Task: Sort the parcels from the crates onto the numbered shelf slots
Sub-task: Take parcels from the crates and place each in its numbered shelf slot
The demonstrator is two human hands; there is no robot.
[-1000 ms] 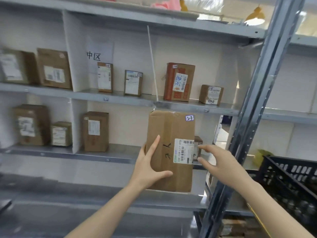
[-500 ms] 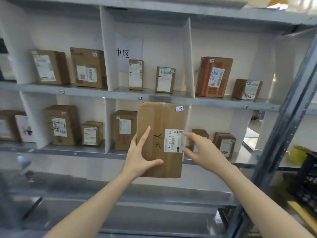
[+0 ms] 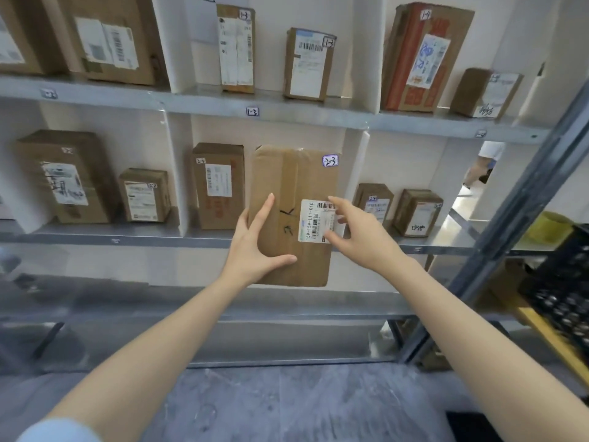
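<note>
Holding parcel (image 3: 288, 177) upright, long axis vertical | left hand (image 3: 255, 247) grips its left edge | right hand (image 3: 360, 234) spread, fingertips (image 3: 333, 200) touching right edge | parcel just right of box (image 3: 218, 186), slot (image 3: 271, 132) straight behind

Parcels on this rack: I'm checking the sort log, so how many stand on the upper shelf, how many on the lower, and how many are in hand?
Upper-shelf parcels: 6 (one cut off at left)
Lower-shelf parcels: 5
Held parcel, gripped by the left hand: 1
Total: 12
</note>
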